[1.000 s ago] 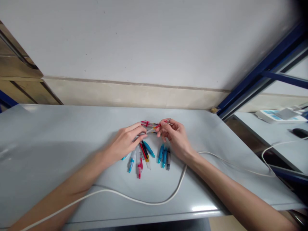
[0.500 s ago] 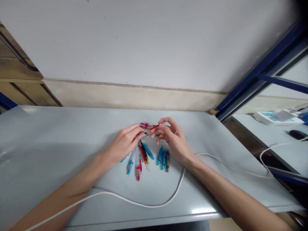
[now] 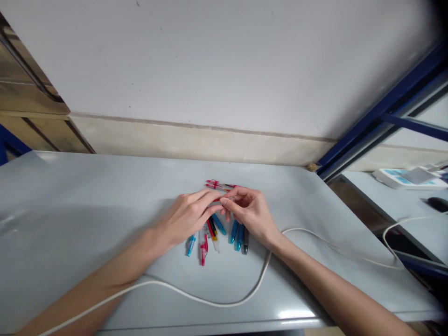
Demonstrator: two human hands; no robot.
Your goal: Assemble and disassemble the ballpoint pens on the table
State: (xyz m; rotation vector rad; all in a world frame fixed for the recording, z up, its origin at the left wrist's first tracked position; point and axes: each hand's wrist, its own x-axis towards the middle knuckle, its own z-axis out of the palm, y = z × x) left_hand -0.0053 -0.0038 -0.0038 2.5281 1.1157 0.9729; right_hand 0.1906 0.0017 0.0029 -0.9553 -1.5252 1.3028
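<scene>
1. Lying on the grey table, the loose pens fan out just below both hands, some tucked under the fingers.
2. Left hand and right hand meet fingertip to fingertip, each pinching one thin red pen between them.
3. Another red pen rests just beyond the fingertips.
4. Both forearms angle inward from the near edge, crossing a white cable.

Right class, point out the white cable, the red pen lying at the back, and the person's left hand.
white cable (image 3: 210,300), head view, on its lowest bend.
red pen (image 3: 219,185), head view, mid-barrel.
left hand (image 3: 185,217), head view, back of hand.
</scene>
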